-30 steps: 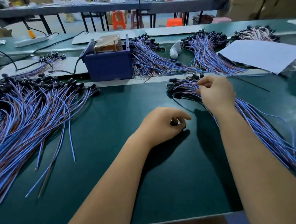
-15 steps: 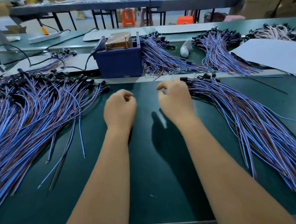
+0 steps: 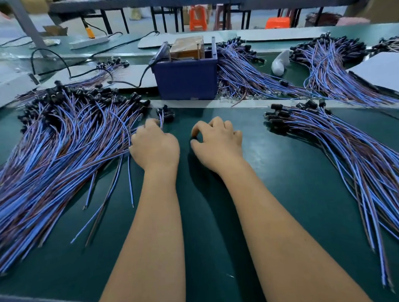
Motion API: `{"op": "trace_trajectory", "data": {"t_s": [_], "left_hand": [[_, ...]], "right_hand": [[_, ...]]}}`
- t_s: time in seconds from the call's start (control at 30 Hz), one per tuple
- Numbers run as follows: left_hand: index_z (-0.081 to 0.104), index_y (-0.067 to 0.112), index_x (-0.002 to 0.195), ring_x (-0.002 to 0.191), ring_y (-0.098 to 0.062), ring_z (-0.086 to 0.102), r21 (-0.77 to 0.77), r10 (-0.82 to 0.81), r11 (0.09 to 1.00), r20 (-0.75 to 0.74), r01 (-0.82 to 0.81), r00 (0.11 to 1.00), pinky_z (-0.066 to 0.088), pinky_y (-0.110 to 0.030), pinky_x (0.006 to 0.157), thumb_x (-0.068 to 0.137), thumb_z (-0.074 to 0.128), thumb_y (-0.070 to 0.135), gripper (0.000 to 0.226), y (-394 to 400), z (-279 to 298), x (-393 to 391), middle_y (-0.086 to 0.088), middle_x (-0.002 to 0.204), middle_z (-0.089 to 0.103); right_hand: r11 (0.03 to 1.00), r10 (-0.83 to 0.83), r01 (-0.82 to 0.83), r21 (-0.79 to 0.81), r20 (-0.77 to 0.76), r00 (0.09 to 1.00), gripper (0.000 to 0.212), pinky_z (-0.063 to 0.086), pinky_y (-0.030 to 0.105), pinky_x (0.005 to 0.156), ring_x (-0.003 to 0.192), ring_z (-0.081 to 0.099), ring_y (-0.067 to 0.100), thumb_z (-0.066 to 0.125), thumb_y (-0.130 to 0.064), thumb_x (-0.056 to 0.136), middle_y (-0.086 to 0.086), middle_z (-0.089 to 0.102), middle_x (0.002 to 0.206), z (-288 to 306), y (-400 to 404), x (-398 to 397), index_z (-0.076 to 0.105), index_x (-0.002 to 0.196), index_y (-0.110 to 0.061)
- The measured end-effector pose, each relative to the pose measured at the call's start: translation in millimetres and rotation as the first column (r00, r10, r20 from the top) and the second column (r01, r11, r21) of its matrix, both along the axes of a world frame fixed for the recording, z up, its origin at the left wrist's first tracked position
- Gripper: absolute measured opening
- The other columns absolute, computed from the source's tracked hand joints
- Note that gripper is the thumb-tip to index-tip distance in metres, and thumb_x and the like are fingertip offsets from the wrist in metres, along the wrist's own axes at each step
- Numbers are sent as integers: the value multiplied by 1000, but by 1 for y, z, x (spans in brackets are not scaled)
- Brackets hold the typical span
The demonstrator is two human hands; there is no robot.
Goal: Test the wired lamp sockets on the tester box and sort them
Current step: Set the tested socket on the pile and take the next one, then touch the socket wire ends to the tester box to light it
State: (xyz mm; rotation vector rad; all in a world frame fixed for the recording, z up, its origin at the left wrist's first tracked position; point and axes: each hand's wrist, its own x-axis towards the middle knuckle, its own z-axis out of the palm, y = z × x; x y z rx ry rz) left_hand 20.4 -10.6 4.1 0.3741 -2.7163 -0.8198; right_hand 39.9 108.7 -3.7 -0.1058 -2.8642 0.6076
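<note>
Head view: two bare forearms are seen stretched over a green table [image 3: 288, 192], with the hands side by side near its far edge.
Left hand [image 3: 155, 146]: fingers are curled round a few blue wires [image 3: 161, 120] whose black sockets [image 3: 166, 113] lie just beyond the fingertips.
Right hand [image 3: 219, 141]: fingers are loosely curled and nothing is seen held; its fingertips rest on or just above the table, which of the two cannot be told.
Large pile [image 3: 61, 144]: wired sockets are spread to the left of the left hand's grip, touching it along the wrist side.
Smaller pile [image 3: 332, 144]: a second bundle lies well to the right of the right hand.
Tester box [image 3: 186, 75]: a blue box is set beyond the gripped sockets, straight ahead of the two hands.
Step in hand: a few sockets are judged to be picked off the edge of the large pile for testing.
Next move: the gripped wires would need to be lifted free of the pile and carried forward to the box, with the bare wire ends probably taken up by the free hand.
Sorting: which pile is tested and which untested cannot be told.
</note>
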Motion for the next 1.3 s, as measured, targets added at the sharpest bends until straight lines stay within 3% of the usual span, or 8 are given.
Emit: {"op": "trace_trajectory", "data": {"t_s": [0.23, 0.5, 0.63, 0.77, 0.9, 1.07, 1.23, 1.3], "left_hand": [[70, 19, 118, 103, -31, 60, 21, -25, 999, -107, 27, 994, 49, -40, 79, 99, 49, 22, 28, -2, -6, -6, -7, 113, 69], [71, 19, 97, 83, -8, 58, 327, -23, 933, -357, 148, 934, 36, -15, 68, 93, 55, 18, 17, 6, -1, -3, 1, 99, 69], [69, 21, 90, 75, 1, 55, 444, -65, 854, -424, 270, 903, 39, -6, 69, 88, 55, 11, 17, 14, 3, -1, 1, 95, 68], [74, 15, 98, 74, -5, 62, 443, -130, 830, -437, 339, 890, 52, -20, 78, 92, 59, 10, 16, 14, 0, -2, 2, 88, 70], [74, 21, 94, 55, -1, 63, 563, -162, 737, -392, 375, 906, 52, -19, 59, 92, 60, 13, 16, 17, 0, 0, 14, 71, 67], [66, 20, 79, 55, -12, 66, 790, -169, 486, -334, 373, 927, 48, -19, 50, 91, 52, 6, 24, 21, 8, 2, 5, 87, 73], [69, 23, 62, 88, -18, 68, 808, -310, 336, -390, 484, 867, 51, -28, 77, 85, 48, 3, 36, 21, 10, 5, 1, 89, 76], [71, 20, 66, 95, -23, 67, 781, -388, 331, -399, 529, 831, 47, -34, 85, 86, 47, 8, 33, 23, 9, 4, -2, 93, 76]], "right_hand": [[964, 39, -43, -262, -21, 999, 17, 24, 32, 85, 111, 44, 20, 50, -34, 94, -6, 58, 111, 0, 15, 3, 66, 99, -31], [863, 5, -47, -503, -84, 996, 18, 46, 33, 87, 99, 57, 19, 51, -17, 93, -5, 67, 95, 4, 14, 11, 68, 95, -21], [728, -46, -39, -685, -105, 993, 18, 40, 9, 62, 76, 56, 8, 49, -12, 95, -2, 68, 90, 7, 17, 13, 63, 94, -23], [570, -96, -32, -821, -106, 990, 15, 49, 20, 71, 73, 59, 11, 54, -17, 96, 7, 70, 96, 11, 18, 14, 58, 109, -23], [424, -186, -13, -906, -101, 977, 39, 50, 18, 68, 66, 61, 3, 56, -20, 97, -3, 65, 93, 11, 23, 13, 44, 134, -21], [285, -224, -18, -958, -85, 971, 47, 51, 31, 80, 86, 65, 16, 58, -15, 95, -1, 55, 114, 12, 27, 11, 42, 138, -26], [-209, -1, -187, -960, -191, 982, 35, 50, 26, 70, 69, 64, 19, 32, -14, 97, 6, 70, 84, 21, 35, 14, 66, 105, -14], [-265, 80, -182, -947, -210, 974, 52, 49, 28, 64, 61, 60, 21, 25, -38, 102, 8, 67, 71, 21, 36, 14, 68, 100, -9]]}}
